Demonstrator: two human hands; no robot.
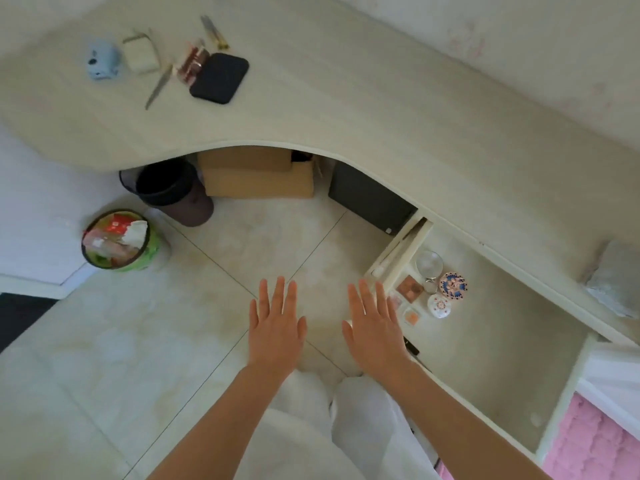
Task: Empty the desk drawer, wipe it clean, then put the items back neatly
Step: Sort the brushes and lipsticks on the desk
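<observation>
The desk drawer [502,341] stands pulled open at the right, under the curved desk top [346,98]. In its far left corner lie a round mirror [429,263], a patterned round box [453,285], a white round box [439,306] and small makeup compacts [410,289]. The rest of the drawer floor is bare. My left hand [277,327] and my right hand [375,327] hover flat over the floor, fingers straight, holding nothing. The right hand is just left of the drawer's front edge. A grey cloth [613,278] lies on the desk at the right.
On the desk's far left lie a black square pad [220,77], a blue camera [102,60], a white case [140,53] and pens. Under the desk stand a cardboard box [256,174], a black bin [166,183] and a black case [370,199]. A full green bin [119,240] stands at the left.
</observation>
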